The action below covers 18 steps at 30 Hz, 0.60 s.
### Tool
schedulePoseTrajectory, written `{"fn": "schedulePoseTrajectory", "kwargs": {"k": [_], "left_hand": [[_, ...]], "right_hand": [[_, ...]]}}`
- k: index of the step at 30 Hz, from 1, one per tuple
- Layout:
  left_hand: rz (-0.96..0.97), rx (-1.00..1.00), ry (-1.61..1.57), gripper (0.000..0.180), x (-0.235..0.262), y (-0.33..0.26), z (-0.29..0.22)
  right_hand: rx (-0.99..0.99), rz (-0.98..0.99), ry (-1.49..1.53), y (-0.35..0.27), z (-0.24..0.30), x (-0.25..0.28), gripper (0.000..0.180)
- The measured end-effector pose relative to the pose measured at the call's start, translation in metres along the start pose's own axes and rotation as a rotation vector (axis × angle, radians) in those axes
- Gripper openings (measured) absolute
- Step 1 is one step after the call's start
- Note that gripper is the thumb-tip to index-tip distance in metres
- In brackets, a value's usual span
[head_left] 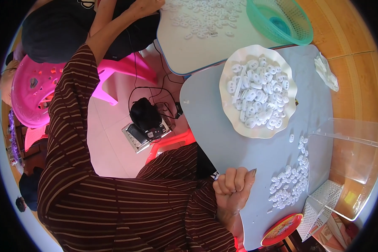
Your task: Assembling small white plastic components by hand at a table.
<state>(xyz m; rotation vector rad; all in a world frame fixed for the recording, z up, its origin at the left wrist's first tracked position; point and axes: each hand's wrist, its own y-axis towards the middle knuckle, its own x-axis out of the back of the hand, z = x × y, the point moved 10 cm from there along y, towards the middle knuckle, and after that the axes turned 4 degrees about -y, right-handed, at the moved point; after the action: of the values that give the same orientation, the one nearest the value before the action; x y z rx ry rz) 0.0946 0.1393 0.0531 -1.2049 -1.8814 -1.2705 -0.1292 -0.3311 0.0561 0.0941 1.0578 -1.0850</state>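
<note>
My right hand [233, 189] is curled into a fist at the near-left edge of the grey-blue table [210, 109]. Its fingers hide whatever may be inside; a small whitish bit shows beside them. My left arm, in a brown striped sleeve, stretches to the top left. There my left hand [147, 6] is partly cut off by the upper edge, near the corner of a white table [176, 50]. A cream scalloped dish [227, 113] holds many small white oval plastic pieces [260, 90] with two dark spots each. More white pieces [290, 185] lie loose to the right of my fist.
Scattered white pieces [210, 17] and a green basket [300, 35] sit on the far table. Clear plastic bin [344, 155], white perforated basket [321, 201], red plate [296, 220] line the right. Pink stool [29, 96], another person [59, 33] and cables [159, 88] are left.
</note>
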Motion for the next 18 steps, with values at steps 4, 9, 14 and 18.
{"fn": "schedulePoseTrajectory", "kwargs": {"k": [4,9,14,18], "left_hand": [[0.056,0.011,0.016,0.015,-0.019,0.006,-0.027],[0.091,-0.118,0.087,0.017,-0.046,0.021,-0.034],[0.116,-0.281,0.252,0.014,-0.055,0.035,-0.051],[0.197,-0.225,0.329,0.011,-0.073,0.046,-0.041]], "right_hand": [[0.005,0.0,-0.005,0.0,-0.001,0.0,0.051],[0.006,-0.028,-0.012,-0.002,-0.001,0.001,0.051],[0.011,-0.038,-0.01,-0.002,0.0,0.002,0.051],[0.002,-0.052,-0.009,-0.001,0.0,0.002,0.051]]}}
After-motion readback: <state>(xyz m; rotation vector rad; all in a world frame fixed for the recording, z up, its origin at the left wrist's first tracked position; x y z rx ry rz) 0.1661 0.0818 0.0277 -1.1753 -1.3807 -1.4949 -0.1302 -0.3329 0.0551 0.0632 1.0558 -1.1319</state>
